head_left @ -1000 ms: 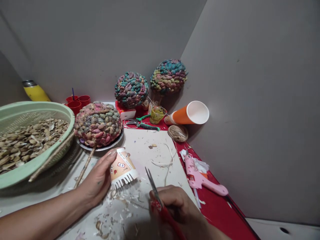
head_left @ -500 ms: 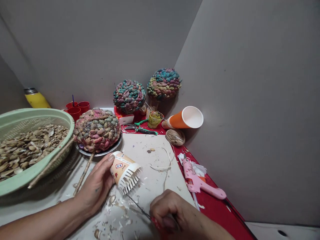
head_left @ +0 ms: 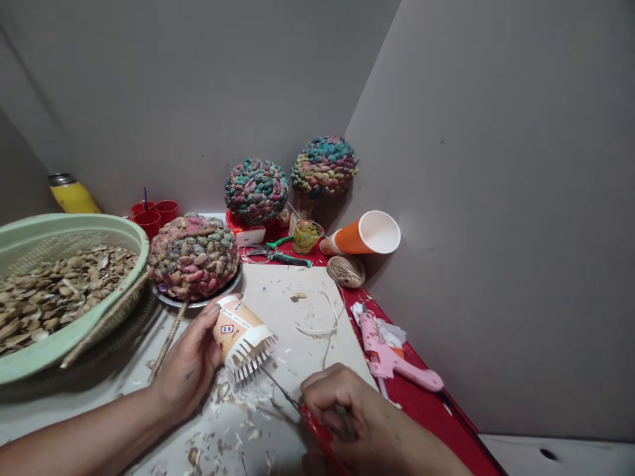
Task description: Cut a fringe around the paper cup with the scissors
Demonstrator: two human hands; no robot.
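Note:
My left hand is closed round a paper cup, which lies tilted with its opening toward the lower right. The cup's rim end is cut into a fringe of narrow strips. In my right hand is a pair of scissors with red handles; the fingers are wrapped round the handles. Its blades point up and left, with the tips close by the fringed edge. From here I cannot tell whether the tips touch the paper. Small paper scraps and shell bits lie on the board below.
A green basket of shells stands at left, beside a ball of coloured shells on a stick. Behind are two more shell balls, green-handled pliers and stacked cups. Twine and a pink glue gun lie at right.
The cup has shifted slightly left and turned a little in my left hand. My right hand has moved up a little with the scissors, and more of the red handles shows.

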